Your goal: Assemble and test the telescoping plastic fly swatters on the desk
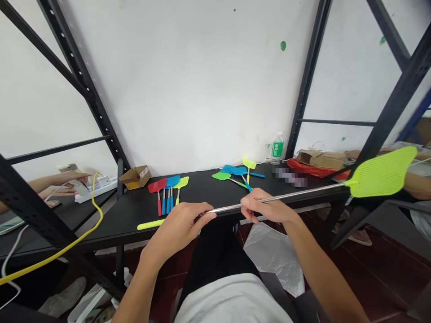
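A yellow-green fly swatter with a long silver telescopic rod stretches across my lap at the table's front edge. Its paddle is at the far right, and its handle sticks out left of my left hand. My left hand is closed round the rod near the handle, thumb on top. Further along, my right hand closes on the rod's middle. Beyond my left hand lies a row of short swatters: a red one, several blue ones and a yellow-green one.
Behind my right hand lies a looser pile of blue swatters, a green one and a yellow one. A cardboard box and a water bottle stand near the wall. Black shelf posts flank the table; another person's hands are at left.
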`<control>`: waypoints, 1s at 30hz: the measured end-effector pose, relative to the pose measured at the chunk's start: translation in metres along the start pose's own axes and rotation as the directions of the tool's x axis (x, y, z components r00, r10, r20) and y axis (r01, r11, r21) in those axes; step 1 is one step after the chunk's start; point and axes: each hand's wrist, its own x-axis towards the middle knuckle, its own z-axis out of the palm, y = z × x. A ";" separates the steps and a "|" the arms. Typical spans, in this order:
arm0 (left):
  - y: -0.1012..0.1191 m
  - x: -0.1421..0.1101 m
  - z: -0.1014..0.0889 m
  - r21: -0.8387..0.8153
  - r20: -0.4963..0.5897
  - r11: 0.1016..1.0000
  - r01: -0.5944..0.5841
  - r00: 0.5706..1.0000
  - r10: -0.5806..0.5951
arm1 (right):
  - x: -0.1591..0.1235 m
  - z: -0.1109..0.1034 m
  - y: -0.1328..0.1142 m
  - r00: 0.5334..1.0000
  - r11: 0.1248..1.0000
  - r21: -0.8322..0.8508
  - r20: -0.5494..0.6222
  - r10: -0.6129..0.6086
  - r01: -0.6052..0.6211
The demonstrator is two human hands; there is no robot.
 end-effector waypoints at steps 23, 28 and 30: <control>0.012 0.003 0.011 -0.009 -0.071 0.999 -0.046 0.996 0.045 | 0.014 0.018 0.007 0.999 0.999 0.043 0.035 -0.005 0.003; 0.005 0.005 0.006 -0.051 0.028 0.998 -0.020 0.999 0.022 | 0.010 0.015 0.002 0.997 0.999 -0.031 0.073 -0.024 0.026; 0.003 0.005 0.004 -0.069 0.058 0.998 -0.006 0.998 0.010 | 0.009 0.015 0.000 0.995 0.998 -0.054 0.089 -0.036 0.041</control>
